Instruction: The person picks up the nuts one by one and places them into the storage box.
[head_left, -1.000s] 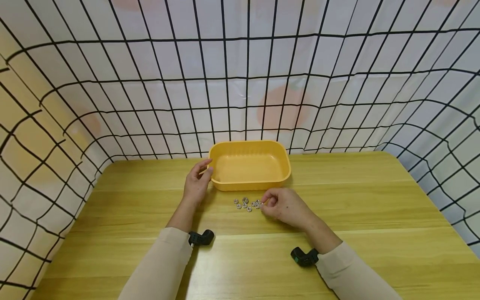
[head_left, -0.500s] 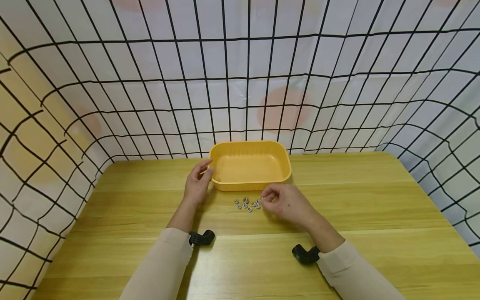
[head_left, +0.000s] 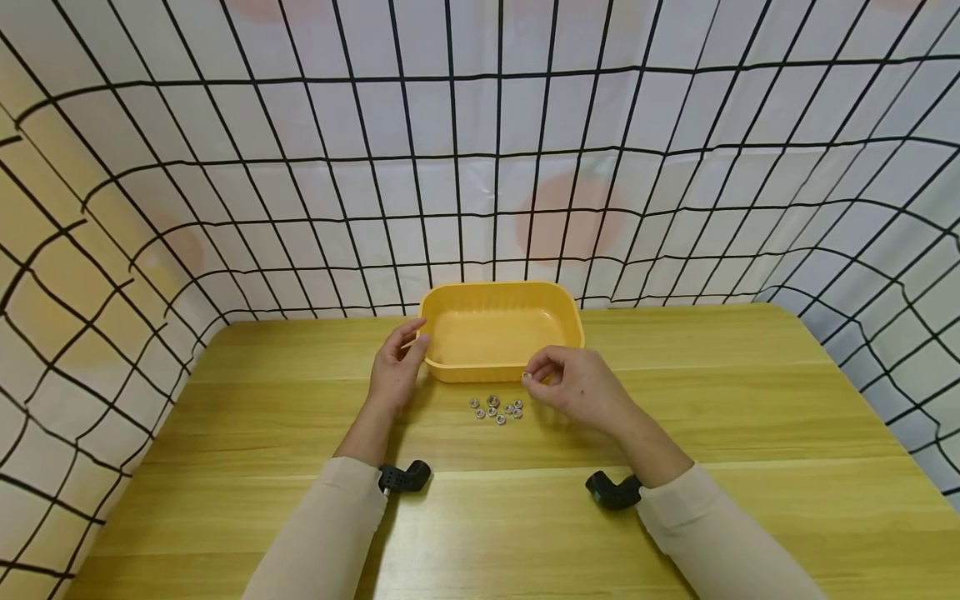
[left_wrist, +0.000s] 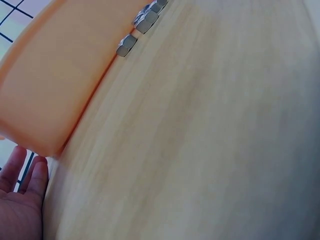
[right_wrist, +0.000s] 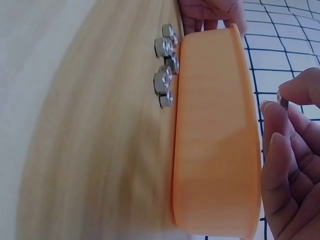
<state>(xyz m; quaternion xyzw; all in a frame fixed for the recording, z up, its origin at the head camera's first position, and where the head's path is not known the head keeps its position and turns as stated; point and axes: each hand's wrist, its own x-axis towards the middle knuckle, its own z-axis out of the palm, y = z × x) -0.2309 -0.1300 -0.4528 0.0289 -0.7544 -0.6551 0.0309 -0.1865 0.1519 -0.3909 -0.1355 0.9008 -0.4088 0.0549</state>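
A yellow plastic basin (head_left: 472, 373) stands at the back of the wooden table. My left hand (head_left: 393, 371) rests its fingertips against the basin's left end, fingers loosely extended, as the left wrist view also shows. Between thumb and index finger, my right hand (head_left: 581, 386) pinches a small metal hex nut (right_wrist: 283, 102). That hand is raised near the basin's front right corner, with the nut close to rim height in the right wrist view. Several more hex nuts (head_left: 492, 402) lie loosely grouped on the table in front of the basin.
Behind the basin and along both sides of the table (head_left: 480, 517) rises a black wire grid (head_left: 495, 158) with pale sheeting behind it. Each wrist wears a black camera mount, the left mount (head_left: 405, 477) and the right mount (head_left: 612, 492).
My right hand has lifted a hex nut from the right side of the group and moved it up toward the basin's front rim. My left hand has stayed at the basin's left end.
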